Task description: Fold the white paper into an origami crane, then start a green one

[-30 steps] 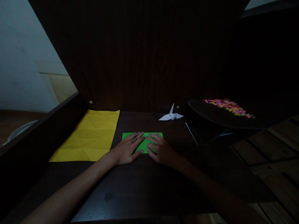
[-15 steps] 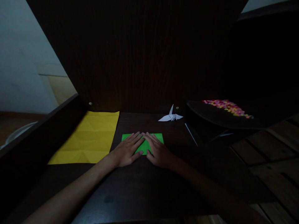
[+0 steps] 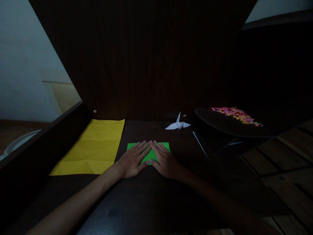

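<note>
A green sheet of paper [image 3: 147,159], apparently folded, lies flat on the dark wooden table [image 3: 137,202] in front of me. My left hand [image 3: 134,160] rests on its left half with the fingers stretched out. On the right half lies my right hand [image 3: 165,160], also flat, its fingers extended. The two hands nearly meet at the fingertips and thumbs, and they cover much of the paper. To the left is a yellow sheet [image 3: 93,147] marked with crease lines. Beyond my right hand sits a white folded paper crane [image 3: 178,125].
A dark bag or flap with a cluster of pink, red and yellow beads [image 3: 238,115] stands at the right. A thin white strip [image 3: 200,144] lies beside it. A dark panel [image 3: 151,58] rises behind the table, and a low side board [image 3: 44,137] borders the left.
My right hand has slid slightly left, and its thumb now comes close to the left thumb. The view has tilted a little, so everything sits slightly lower. The left hand stays in place.
</note>
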`<action>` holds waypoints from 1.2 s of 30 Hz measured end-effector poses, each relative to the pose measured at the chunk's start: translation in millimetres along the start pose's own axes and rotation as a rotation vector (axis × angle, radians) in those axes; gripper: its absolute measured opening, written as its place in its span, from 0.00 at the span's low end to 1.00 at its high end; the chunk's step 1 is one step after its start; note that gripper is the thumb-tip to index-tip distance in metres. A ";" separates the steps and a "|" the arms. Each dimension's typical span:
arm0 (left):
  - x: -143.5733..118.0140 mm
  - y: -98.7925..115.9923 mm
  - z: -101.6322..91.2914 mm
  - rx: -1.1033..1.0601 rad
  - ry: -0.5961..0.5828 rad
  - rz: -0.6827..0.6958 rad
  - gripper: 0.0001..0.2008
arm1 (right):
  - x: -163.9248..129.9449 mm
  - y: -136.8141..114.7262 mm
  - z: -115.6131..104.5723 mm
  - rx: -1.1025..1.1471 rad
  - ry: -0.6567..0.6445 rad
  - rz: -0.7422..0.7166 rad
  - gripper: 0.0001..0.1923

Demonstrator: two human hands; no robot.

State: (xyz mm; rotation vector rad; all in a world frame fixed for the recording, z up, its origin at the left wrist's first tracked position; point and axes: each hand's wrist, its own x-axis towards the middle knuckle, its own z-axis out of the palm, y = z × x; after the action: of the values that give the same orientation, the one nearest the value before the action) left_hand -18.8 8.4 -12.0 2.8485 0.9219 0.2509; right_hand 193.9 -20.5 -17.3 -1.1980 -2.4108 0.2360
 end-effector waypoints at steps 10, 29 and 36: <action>-0.3 0.8 -1.6 0.030 -0.023 0.000 0.33 | 10.3 -2.0 16.5 -0.068 0.043 0.018 0.33; -6.8 -2.2 -3.6 0.031 0.004 -0.041 0.34 | 2.6 3.2 2.3 -0.120 -0.027 0.047 0.35; -15.7 -6.9 -7.6 0.042 -0.039 -0.082 0.31 | -5.8 7.7 0.3 -0.129 -0.016 0.090 0.38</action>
State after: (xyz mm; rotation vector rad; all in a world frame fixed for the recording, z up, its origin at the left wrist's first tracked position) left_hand -36.8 5.3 -7.7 2.8343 1.0453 0.1688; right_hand 202.4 -20.4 -22.0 -1.3683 -2.4199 0.1183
